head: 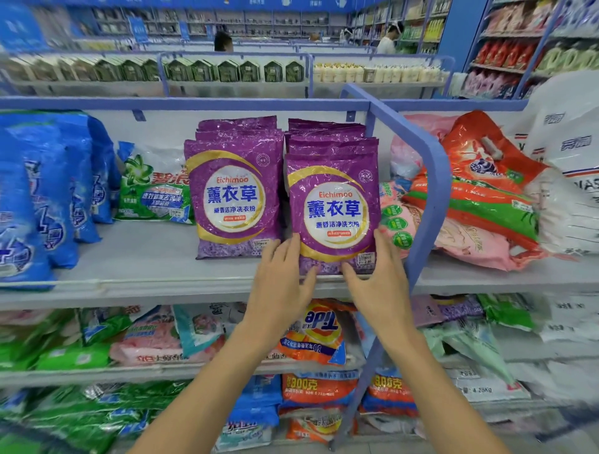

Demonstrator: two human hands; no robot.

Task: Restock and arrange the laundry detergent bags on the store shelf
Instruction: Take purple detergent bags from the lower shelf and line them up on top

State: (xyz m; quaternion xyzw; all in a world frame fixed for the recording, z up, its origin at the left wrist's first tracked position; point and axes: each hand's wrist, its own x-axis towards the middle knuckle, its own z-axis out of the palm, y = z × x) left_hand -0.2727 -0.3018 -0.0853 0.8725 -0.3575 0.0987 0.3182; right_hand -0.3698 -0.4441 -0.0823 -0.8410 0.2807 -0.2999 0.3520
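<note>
The near shelf [146, 256] is pale grey metal, with a blue top rail [181, 103] across its back and a curved blue divider [437, 168] bending down to its front edge. Lower tiers [97, 372] of the same grey run beneath it. Behind the rail stands another low shelf [227, 86] lined with green house-shaped boxes [227, 71] and pale bottles [372, 73]. Farther back, wall shelving [259, 22] runs under a blue band [227, 4] — its goods are too blurred to tell. A blue pillar [460, 35] rises at the right, beside tall racks [518, 48] of red and pink packs. A dark-haired person [223, 42] and a person in white [389, 40] stand among the far aisles. The light is bright and even.
</note>
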